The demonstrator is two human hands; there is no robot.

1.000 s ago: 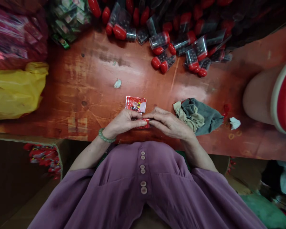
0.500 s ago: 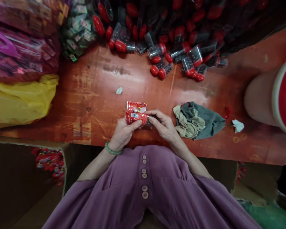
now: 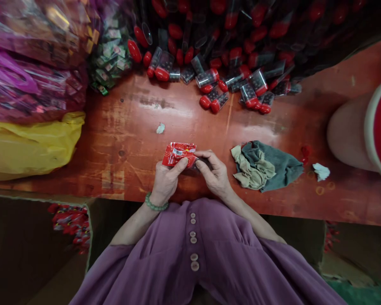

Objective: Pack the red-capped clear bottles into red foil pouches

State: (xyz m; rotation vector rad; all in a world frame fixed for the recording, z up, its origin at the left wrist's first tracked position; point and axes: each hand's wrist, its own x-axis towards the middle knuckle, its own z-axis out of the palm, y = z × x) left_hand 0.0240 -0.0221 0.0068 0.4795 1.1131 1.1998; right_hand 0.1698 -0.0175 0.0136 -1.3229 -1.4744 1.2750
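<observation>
Looking down at the middle of the frame, I saw both hands pinching one small red printed plastic packet (image 3: 178,154) just above the worn red wooden table (image 3: 130,135). The left hand (image 3: 165,180) gripped its lower edge with curled fingers; the right hand (image 3: 214,173) nipped its right end between thumb and forefinger. A white label on it was too small for me to read. At the top lay a heap of clear red-capped vials (image 3: 228,80); right of centre, a crumpled grey-green cloth (image 3: 266,165).
</observation>
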